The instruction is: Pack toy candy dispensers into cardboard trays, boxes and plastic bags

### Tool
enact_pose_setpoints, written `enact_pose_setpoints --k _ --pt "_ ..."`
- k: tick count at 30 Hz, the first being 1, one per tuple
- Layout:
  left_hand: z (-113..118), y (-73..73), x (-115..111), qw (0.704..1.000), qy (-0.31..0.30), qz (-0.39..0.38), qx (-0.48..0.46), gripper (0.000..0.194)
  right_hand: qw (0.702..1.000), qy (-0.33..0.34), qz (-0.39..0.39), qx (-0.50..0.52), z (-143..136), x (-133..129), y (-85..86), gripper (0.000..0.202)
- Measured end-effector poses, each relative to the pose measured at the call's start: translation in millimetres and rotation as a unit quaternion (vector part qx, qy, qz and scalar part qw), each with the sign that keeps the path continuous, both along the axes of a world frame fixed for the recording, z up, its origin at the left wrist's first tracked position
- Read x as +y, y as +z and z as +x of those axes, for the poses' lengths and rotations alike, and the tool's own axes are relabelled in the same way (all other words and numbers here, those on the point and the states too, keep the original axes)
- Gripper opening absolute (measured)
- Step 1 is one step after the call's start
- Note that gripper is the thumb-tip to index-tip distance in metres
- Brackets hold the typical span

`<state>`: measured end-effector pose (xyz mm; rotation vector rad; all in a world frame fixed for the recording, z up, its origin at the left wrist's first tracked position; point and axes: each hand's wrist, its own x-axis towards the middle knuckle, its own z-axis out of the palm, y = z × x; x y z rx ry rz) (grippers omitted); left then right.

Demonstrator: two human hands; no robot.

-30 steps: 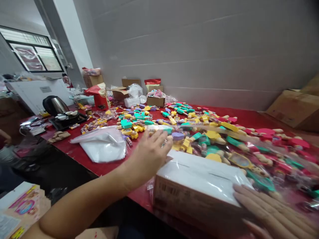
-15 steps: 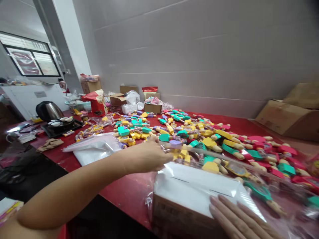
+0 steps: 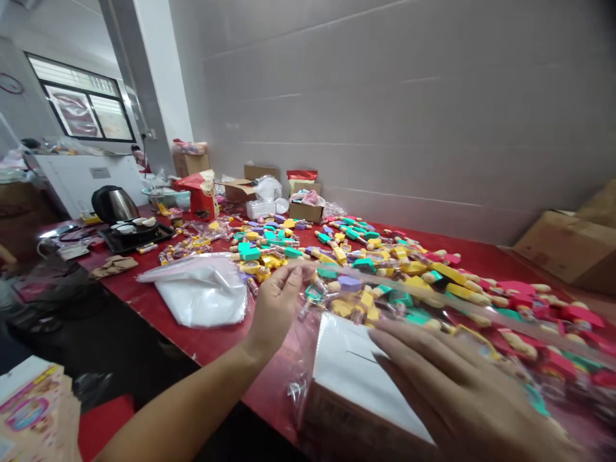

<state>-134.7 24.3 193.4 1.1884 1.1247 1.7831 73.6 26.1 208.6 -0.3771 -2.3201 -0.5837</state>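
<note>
Head: R hand [image 3: 452, 378] farther over box [image 3: 349, 356]

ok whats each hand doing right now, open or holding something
Left hand: closed, pinching the clear plastic edge.
Right hand: open, flattened over the white-topped box.

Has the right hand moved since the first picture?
Yes: against the kettle, the right hand has shifted leftward, over more of the white-topped box.
</note>
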Motion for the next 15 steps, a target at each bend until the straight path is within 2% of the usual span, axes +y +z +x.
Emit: enact_pose_setpoints --k 2,4,8,10,12,13,15 --pt "2.7 4.5 0.3 0.999 0.010 0.039 0.016 0.029 1.000 0.028 -0.011 0.007 -35.5 8.1 22.7 0.024" --pt "2.2 9.4 -1.7 0.997 -0.008 0.053 0.057 0.028 0.999 0.043 0.008 -0.002 -63.9 16.8 37.4 0.025" --pt "-1.8 14.7 -7.6 0.991 0.002 0.050 0.124 0.025 0.994 0.022 0.101 -0.032 -92.9 25.9 47.5 0.030" --pt "-2.8 15.7 -9.3 0.992 -0.009 0.056 0.113 0.023 0.994 0.018 0.100 -0.043 -96.7 29.6 48.8 0.032" --pt "-2.9 16.6 -10.0 0.994 -0.039 0.067 0.076 0.021 0.999 0.029 0.010 -0.011 -93.8 38.1 52.0 0.031" --pt "-2.8 17.0 -10.1 0.995 -0.051 0.064 0.056 0.021 0.996 0.036 -0.078 0.026 -89.2 44.6 54.8 0.030" --pt "-2.9 17.5 -10.1 0.997 -0.052 0.050 0.033 0.022 0.953 0.048 -0.269 0.128 -71.1 59.9 61.4 0.030"
